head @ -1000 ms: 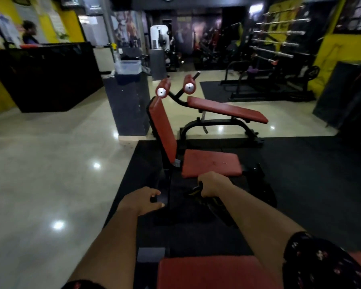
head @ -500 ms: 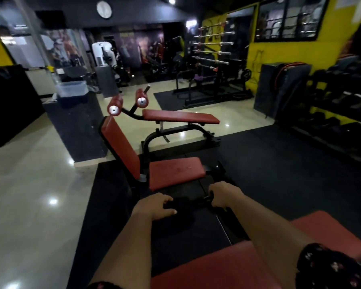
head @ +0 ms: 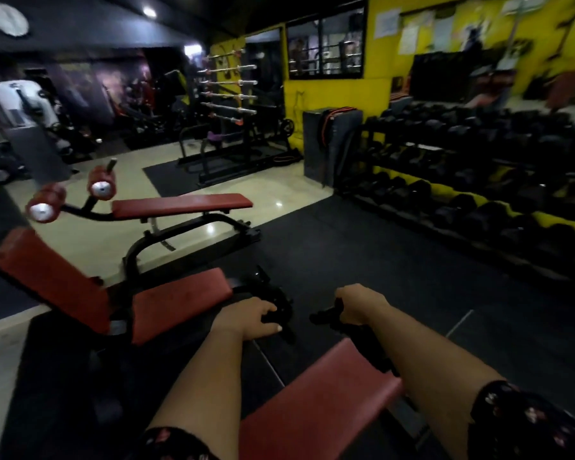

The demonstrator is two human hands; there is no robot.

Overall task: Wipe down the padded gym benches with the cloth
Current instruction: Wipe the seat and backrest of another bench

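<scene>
My right hand (head: 359,305) grips a dark cloth (head: 365,340) that hangs down over the far end of the nearest red bench pad (head: 312,403). My left hand (head: 246,318) curls its fingers and thumb round another dark fold, which looks like the same cloth, though it is hard to tell against the black floor. Both hands are held above the floor just beyond the near pad. To the left stands a red seat bench (head: 180,300) with a tilted backrest (head: 47,277). Behind it is a flat red bench (head: 180,204) with two red rollers.
A long rack of black dumbbells (head: 478,200) runs along the right wall. A barbell rack (head: 229,94) and a grey box (head: 332,144) stand at the back. Black rubber mat (head: 379,260) covers the floor ahead; pale tiles (head: 80,234) lie to the left.
My view has swung to the right, bringing the dumbbell rack in. The near red pad now lies between my forearms. My hands have drawn slightly apart, still holding the dark cloth.
</scene>
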